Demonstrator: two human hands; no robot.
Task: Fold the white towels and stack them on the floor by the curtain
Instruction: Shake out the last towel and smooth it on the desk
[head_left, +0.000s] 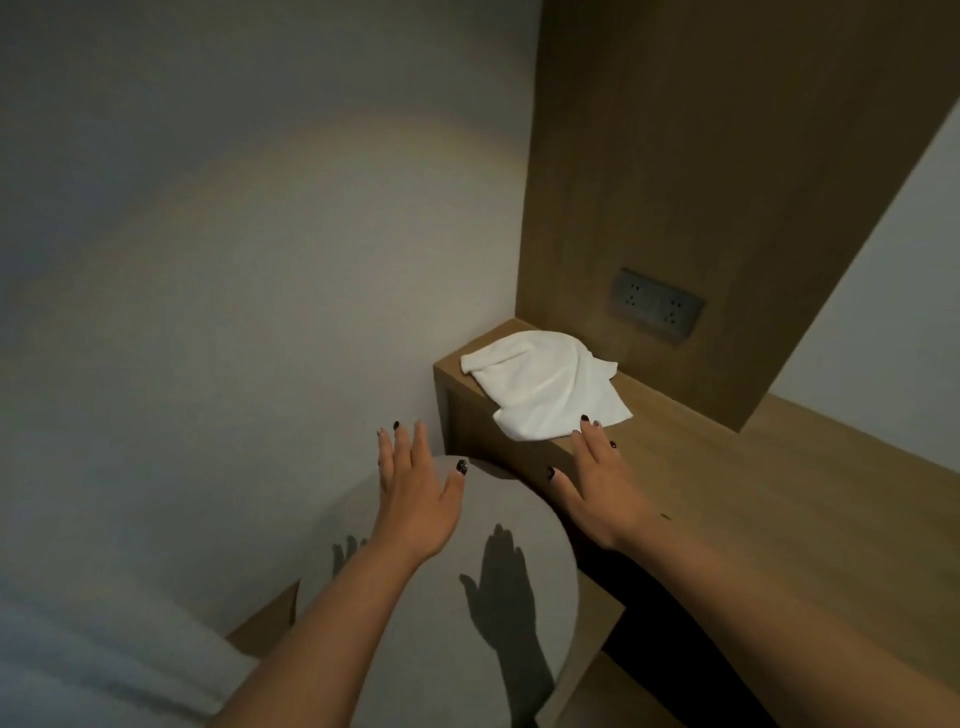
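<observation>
Right of centre in the frame, the right hand (597, 488) reaches forward with its fingers straight and held close together, the dark-painted fingertips (586, 422) at the near edge of the white towel (545, 387); whether they touch the cloth or only sit just in front of it I cannot tell. The thumb sticks out to the left. The hand holds nothing.

Just left of it, near the centre, the left hand (415, 491) is held out flat in the air, fingers straight and slightly fanned, thumb spread wide to the right, also holding nothing. It hovers above a round grey stool (540, 525), and both hands throw sharp shadows onto the seat below.

The towel lies loosely rumpled, not folded, on the far left end of a wooden desk (753, 499), right of centre and a little above the middle of the frame, tucked into the corner where the pale wall (234, 260) meets a tall wooden panel (701, 156). A grey double socket (657, 304) is set into that panel just above and to the right of the towel.

In the lower left corner there is a blurred stretch of white fabric (78, 654).
</observation>
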